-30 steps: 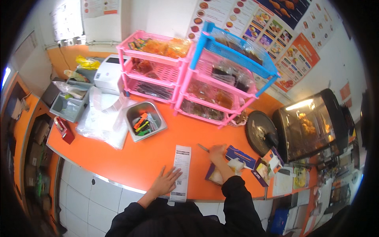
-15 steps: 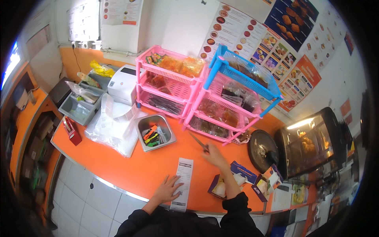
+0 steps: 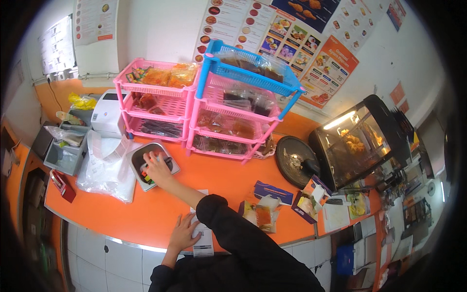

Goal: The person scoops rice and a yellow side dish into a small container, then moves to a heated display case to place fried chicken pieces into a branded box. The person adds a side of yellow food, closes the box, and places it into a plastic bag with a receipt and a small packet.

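Note:
My right hand is over the rectangular metal container, fingers bent down and apart. Orange and green pieces show beneath it, and a dark item lies beside the fingers; I cannot make out its kind. My left hand lies flat with spread fingers at the left edge of a long printed paper slip near the counter's front. My right forearm crosses over the slip's far end. To the right stands an open food box with wrapped food inside, and beyond it another open box.
Pink stacked baskets and a blue-topped stack hold packets behind the counter. A white printer, plastic bags and a red tape dispenser are left. A round dark pan and lit display case stand right.
My right hand has moved left from the middle of the counter to the metal container; the slim blade-like tool it held no longer shows clearly. My left hand stays on the slip. The view has shifted right.

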{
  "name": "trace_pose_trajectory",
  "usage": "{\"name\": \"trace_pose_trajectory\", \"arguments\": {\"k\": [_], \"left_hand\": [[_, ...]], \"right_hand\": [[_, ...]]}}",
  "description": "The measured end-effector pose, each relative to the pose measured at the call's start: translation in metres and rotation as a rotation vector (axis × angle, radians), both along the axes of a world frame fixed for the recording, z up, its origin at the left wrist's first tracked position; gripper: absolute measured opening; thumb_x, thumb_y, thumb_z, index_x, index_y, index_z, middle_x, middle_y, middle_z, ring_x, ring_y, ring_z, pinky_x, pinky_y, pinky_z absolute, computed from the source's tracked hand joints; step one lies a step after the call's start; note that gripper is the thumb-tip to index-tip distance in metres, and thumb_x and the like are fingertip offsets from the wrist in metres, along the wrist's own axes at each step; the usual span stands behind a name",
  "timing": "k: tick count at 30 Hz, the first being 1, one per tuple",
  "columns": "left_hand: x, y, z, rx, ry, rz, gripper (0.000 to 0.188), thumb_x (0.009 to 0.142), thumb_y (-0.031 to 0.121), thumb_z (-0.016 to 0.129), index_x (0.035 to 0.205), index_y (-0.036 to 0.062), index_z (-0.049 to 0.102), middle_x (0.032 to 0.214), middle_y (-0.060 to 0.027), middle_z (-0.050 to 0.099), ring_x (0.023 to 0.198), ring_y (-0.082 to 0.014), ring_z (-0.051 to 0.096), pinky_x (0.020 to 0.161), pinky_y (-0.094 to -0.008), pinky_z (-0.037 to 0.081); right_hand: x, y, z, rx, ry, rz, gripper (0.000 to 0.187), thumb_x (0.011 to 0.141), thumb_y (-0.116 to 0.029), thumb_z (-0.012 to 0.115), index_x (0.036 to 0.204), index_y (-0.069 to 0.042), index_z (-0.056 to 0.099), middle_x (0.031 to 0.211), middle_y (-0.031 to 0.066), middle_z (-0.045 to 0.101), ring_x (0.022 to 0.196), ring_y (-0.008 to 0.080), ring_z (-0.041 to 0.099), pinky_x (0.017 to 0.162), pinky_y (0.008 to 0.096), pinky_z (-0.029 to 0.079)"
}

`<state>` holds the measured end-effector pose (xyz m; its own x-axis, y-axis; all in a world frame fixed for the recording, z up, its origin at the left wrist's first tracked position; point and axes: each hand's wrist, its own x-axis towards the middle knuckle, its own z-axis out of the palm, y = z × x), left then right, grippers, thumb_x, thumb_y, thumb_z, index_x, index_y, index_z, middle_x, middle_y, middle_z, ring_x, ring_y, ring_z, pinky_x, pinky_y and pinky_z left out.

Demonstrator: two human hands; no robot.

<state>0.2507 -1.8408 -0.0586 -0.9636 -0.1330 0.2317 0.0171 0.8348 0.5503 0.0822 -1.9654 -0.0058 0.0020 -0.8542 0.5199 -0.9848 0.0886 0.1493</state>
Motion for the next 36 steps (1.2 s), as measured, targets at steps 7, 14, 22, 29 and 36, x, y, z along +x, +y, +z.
{"name": "trace_pose_trajectory", "arguments": {"k": [7,14,22,29,36], "left_hand": [[0.008,-0.005,0.001,0.024,-0.011,0.015,0.047,0.079,0.034,0.061,0.121,0.0152,0.052,0.134,-0.0122,0.042,0.129,-0.0287,0.036,0.108,-0.053,0.021],[0.003,-0.001,-0.01,0.046,-0.015,0.037,0.06,0.079,0.037,0.06,0.126,0.004,0.044,0.138,-0.0142,0.038,0.132,-0.0302,0.031,0.109,-0.052,0.018],[-0.002,-0.001,-0.001,0.049,-0.129,0.147,0.089,0.076,0.041,0.064,0.135,-0.0119,0.022,0.14,-0.0237,0.031,0.134,-0.0369,0.025,0.111,-0.0515,0.011],[-0.006,-0.001,-0.001,0.052,-0.11,0.131,0.091,0.076,0.042,0.064,0.137,-0.0088,0.018,0.137,-0.0258,0.032,0.133,-0.0361,0.027,0.11,-0.0527,0.011],[-0.015,-0.001,-0.013,-0.031,-0.118,0.183,0.091,0.076,0.041,0.064,0.136,-0.0097,0.02,0.14,-0.0231,0.03,0.132,-0.0354,0.028,0.109,-0.0556,0.01]], "right_hand": [[0.001,-0.006,0.031,0.31,-0.103,0.256,0.014,0.072,-0.023,0.064,0.072,-0.01,0.068,0.103,0.0055,0.053,0.105,0.0258,0.046,0.085,0.0433,0.039],[-0.014,0.136,0.041,-0.36,-1.334,0.162,0.026,0.097,-0.02,0.045,0.091,0.0,0.059,0.072,-0.0001,0.051,0.065,0.0073,0.049,0.057,0.0221,0.04],[0.047,0.266,-0.045,-0.293,-1.491,-0.378,0.029,0.099,-0.02,0.041,0.085,0.0,0.056,0.062,0.0006,0.052,0.056,0.0089,0.051,0.052,0.0232,0.041],[0.028,0.275,-0.062,-0.342,-1.577,-0.319,0.026,0.098,-0.019,0.043,0.093,0.003,0.057,0.07,0.0059,0.058,0.062,0.012,0.058,0.057,0.0254,0.047],[0.039,0.293,-0.031,-0.01,-1.257,-0.221,0.023,0.095,-0.015,0.048,0.108,0.003,0.055,0.099,0.0146,0.059,0.091,0.0202,0.06,0.076,0.0336,0.048]]}}
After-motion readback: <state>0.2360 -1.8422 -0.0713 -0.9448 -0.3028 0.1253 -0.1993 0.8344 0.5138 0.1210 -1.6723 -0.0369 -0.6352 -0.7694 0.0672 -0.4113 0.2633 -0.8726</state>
